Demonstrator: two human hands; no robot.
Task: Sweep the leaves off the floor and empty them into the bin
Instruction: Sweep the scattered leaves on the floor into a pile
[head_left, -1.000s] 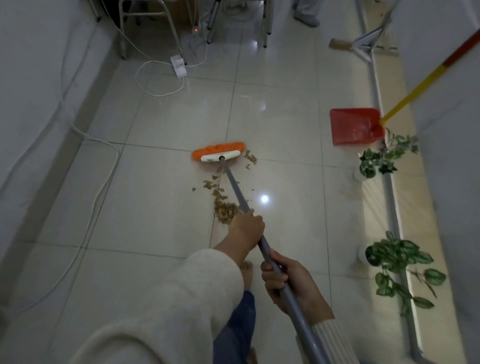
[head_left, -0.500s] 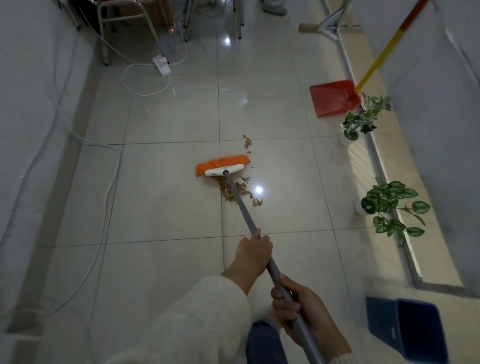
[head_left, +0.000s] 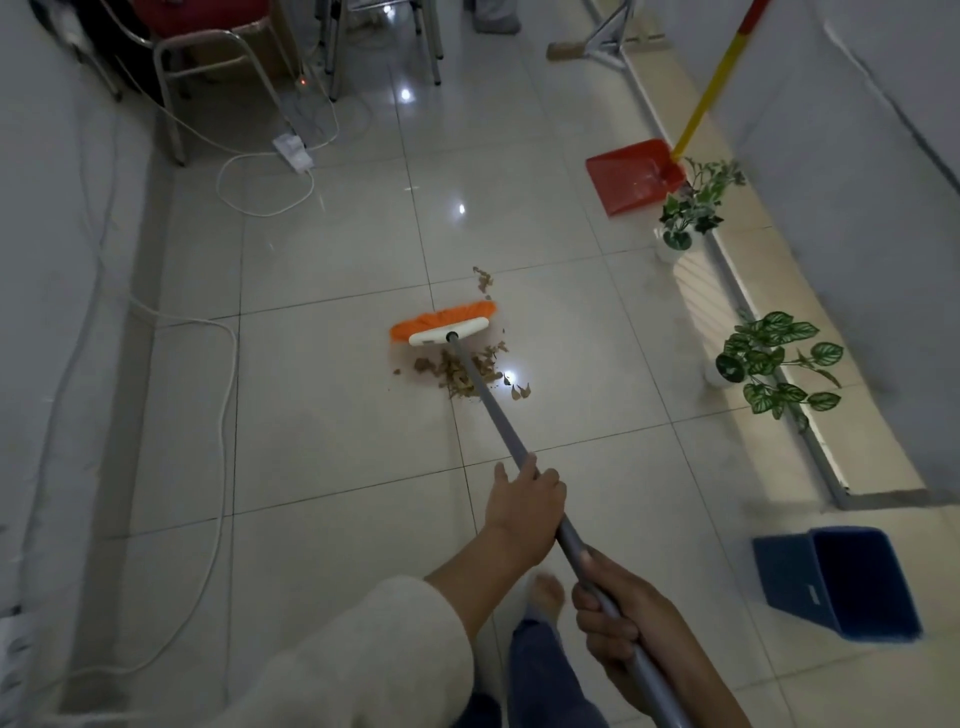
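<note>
Two hands grip one broom (head_left: 449, 328): left hand (head_left: 524, 506), right hand (head_left: 621, 621); one leaf pile (head_left: 462, 371), one dustpan (head_left: 631, 176), one bin (head_left: 836, 582), two plants (head_left: 691, 208) (head_left: 774, 358).

Broom handle (head_left: 498, 415): the lower end runs out of frame at 5 o'clock. One stretch is covered by the left hand (head_left: 524, 504), whose fingertips are out of sight beneath it. Right hand (head_left: 618, 629): forearm cut by the bottom edge. Leaves (head_left: 452, 371): part of the pile lies behind the handle, and the pieces are too small to count. Bin (head_left: 841, 582), 4 o'clock: outline smeared, interior too dark to read. Dustpan pole (head_left: 711, 88): top cut off at 1 o'clock. Chair (head_left: 208, 47), 11 o'clock: back out of frame.
</note>
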